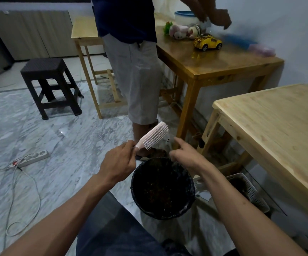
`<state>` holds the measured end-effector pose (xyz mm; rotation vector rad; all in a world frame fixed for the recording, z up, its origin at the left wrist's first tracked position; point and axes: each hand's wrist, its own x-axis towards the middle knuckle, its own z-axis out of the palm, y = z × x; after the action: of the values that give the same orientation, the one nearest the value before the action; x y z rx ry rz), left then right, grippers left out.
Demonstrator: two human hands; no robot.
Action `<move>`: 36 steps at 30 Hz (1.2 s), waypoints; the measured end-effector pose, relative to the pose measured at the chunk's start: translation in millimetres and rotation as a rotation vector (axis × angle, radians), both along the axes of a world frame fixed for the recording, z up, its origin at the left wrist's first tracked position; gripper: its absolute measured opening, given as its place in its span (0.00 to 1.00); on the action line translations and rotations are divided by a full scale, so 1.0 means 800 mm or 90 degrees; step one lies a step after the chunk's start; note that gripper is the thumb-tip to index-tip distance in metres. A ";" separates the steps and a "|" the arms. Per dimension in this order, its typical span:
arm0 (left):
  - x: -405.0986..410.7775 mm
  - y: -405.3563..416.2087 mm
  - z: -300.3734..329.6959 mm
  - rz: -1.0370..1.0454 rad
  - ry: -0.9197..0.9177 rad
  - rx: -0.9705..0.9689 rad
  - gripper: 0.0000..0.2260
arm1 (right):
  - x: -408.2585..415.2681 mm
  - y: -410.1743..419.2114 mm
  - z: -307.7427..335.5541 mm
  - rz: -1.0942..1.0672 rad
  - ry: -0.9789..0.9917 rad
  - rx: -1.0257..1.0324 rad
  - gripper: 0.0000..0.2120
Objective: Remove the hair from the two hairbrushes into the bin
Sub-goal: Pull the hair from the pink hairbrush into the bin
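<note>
Fingers (pixel 129 145) of left hand (pixel 119 161) grip pink hairbrush (pixel 154 135) above bin (pixel 162 189).

Both forearms bare, no sleeves, no watch or rings visible; dark navy trousers (pixel 119 235) on lap

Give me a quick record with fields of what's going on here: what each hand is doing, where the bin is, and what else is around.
left hand: shut on the handle of the pink hairbrush, bristles facing right
right hand: fingers loose above the bin, nothing clearly held
bin: black, on the floor below both hands
hair on brush: none visible
second person: standing at the wooden table
on that table: yellow toy car
</note>
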<state>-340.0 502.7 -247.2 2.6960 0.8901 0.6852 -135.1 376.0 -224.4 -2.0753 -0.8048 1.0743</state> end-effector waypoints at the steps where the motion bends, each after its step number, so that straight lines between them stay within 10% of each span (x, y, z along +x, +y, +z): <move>1: 0.001 -0.001 0.001 -0.005 -0.003 0.001 0.13 | -0.003 -0.001 0.006 -0.015 0.029 0.062 0.44; 10: 0.009 -0.004 0.021 -0.112 -0.042 0.045 0.13 | -0.006 -0.001 0.007 -0.018 0.323 0.368 0.20; 24: 0.011 -0.004 0.022 -0.052 -0.038 0.146 0.09 | -0.019 -0.001 -0.003 -0.158 0.026 0.354 0.10; 36: 0.009 0.003 0.010 0.124 -0.035 -0.090 0.07 | -0.010 -0.005 -0.028 -0.065 0.030 0.221 0.11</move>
<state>-333.1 504.9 -238.9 2.4779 1.1517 0.7022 -142.7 372.2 -246.4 -1.7724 -0.7905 0.8566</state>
